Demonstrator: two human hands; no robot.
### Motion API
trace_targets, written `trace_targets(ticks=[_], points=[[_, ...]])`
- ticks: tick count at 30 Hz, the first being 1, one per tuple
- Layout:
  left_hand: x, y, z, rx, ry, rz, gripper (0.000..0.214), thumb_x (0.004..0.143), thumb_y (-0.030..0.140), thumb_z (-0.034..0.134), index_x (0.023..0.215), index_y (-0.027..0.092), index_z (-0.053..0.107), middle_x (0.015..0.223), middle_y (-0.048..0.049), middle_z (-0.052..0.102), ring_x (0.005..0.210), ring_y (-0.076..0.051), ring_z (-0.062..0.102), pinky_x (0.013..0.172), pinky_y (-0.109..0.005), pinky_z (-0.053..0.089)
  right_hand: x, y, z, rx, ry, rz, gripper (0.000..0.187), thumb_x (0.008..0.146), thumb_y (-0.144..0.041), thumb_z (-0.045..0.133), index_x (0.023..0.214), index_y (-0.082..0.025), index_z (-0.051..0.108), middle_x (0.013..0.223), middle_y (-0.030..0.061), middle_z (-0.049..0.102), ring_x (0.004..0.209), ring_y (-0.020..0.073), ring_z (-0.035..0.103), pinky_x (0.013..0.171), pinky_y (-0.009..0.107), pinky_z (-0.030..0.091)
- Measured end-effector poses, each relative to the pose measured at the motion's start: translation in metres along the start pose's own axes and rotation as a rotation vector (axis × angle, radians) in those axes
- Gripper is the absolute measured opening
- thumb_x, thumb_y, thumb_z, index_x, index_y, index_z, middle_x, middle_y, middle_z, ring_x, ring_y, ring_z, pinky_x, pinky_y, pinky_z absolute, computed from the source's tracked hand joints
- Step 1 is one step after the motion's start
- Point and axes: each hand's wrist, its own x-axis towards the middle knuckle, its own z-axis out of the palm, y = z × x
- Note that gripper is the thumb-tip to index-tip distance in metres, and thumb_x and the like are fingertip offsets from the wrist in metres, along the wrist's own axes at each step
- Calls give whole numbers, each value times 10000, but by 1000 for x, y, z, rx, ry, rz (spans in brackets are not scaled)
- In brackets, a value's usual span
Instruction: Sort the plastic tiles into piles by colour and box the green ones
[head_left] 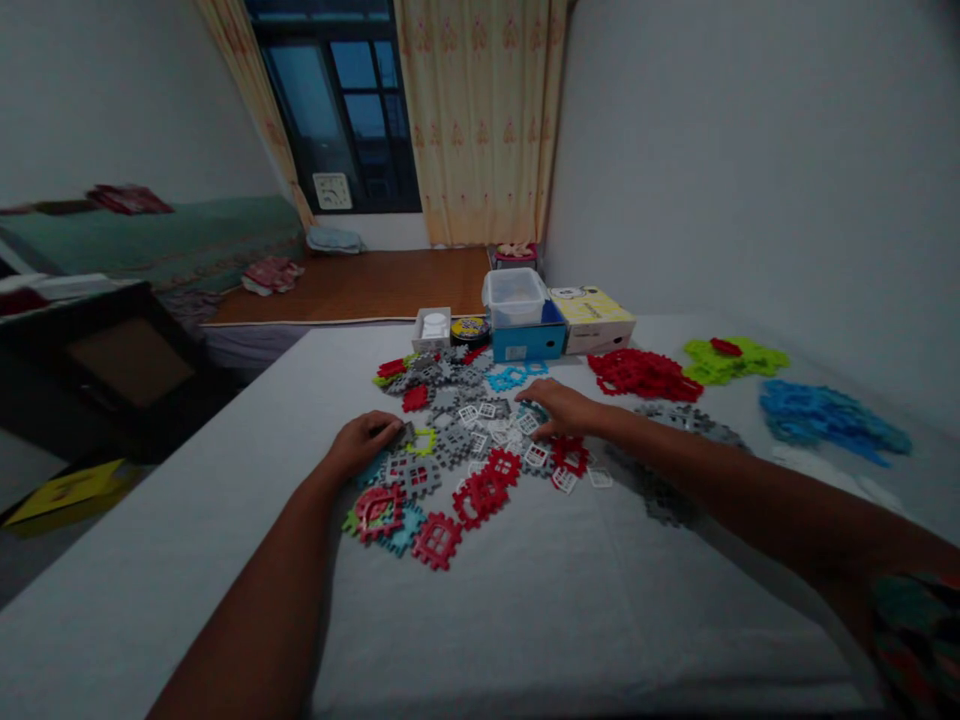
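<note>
Flat, toothed plastic building pieces lie in a mixed pile across the middle of the white-covered table. My left hand (pixel 365 443) rests at the pile's left edge, its fingers curled together at a small grey building piece (pixel 407 434). A yellow-green square frame piece (pixel 424 442) is just beside it. Over the right side of the pile reaches my right hand (pixel 559 404), thumb and fingers apart, with a dark teal piece (pixel 533 409) between them. White window-shaped pieces (pixel 527 424) lie just below that hand. Nearer to me are red window pieces (pixel 437 540).
Sorted heaps lie to the right: red (pixel 645 374), yellow-green (pixel 739 360), blue (pixel 829 418) and grey (pixel 667 500), the last partly under my right forearm. Behind the pile stand a blue box (pixel 529 343) with a clear container (pixel 516 290), a yellow box (pixel 592 318) and a round black tin (pixel 470 331).
</note>
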Motion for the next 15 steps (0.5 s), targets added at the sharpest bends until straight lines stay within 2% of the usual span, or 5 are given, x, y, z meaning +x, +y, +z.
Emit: trace_targets(ticks=[3, 7, 9, 11, 15], points=[[0, 0, 0, -5, -2, -5, 617, 730, 728, 501, 904, 183, 733, 982, -94, 727, 923, -250, 652, 875, -348, 497, -5, -9, 0, -74, 87, -57, 647, 697, -186, 750, 1303, -174, 525, 1264, 154, 529, 1134, 267, 505, 938, 395, 427], [-1, 2, -1, -6, -10, -23, 603, 725, 721, 511, 904, 190, 736, 992, -89, 730, 934, -258, 651, 880, -352, 498, -14, -16, -6, -190, 163, -141, 560, 827, -34, 503, 1347, -243, 490, 1340, 117, 505, 1214, 257, 446, 964, 438, 392], [-1, 2, -2, -5, -12, -29, 613, 720, 728, 507, 904, 188, 733, 989, -92, 732, 937, -263, 654, 879, -354, 502, -23, -10, -15, -198, 208, -97, 532, 841, -61, 501, 1341, -246, 499, 1358, 109, 505, 1233, 272, 434, 974, 473, 381], [0, 0, -2, 9, -10, -35, 625, 715, 735, 501, 904, 185, 732, 983, -90, 735, 940, -267, 658, 878, -350, 505, -38, 3, -30, -160, 279, -4, 492, 836, -166, 580, 1320, -234, 520, 1356, 110, 515, 1237, 286, 438, 997, 500, 370], [3, -3, -2, 48, -8, -44, 628, 703, 743, 496, 905, 200, 740, 989, -68, 741, 940, -258, 666, 870, -319, 511, -92, 43, -65, 58, 328, 188, 500, 803, -363, 649, 1278, -233, 564, 1281, 95, 585, 1170, 266, 526, 999, 464, 415]])
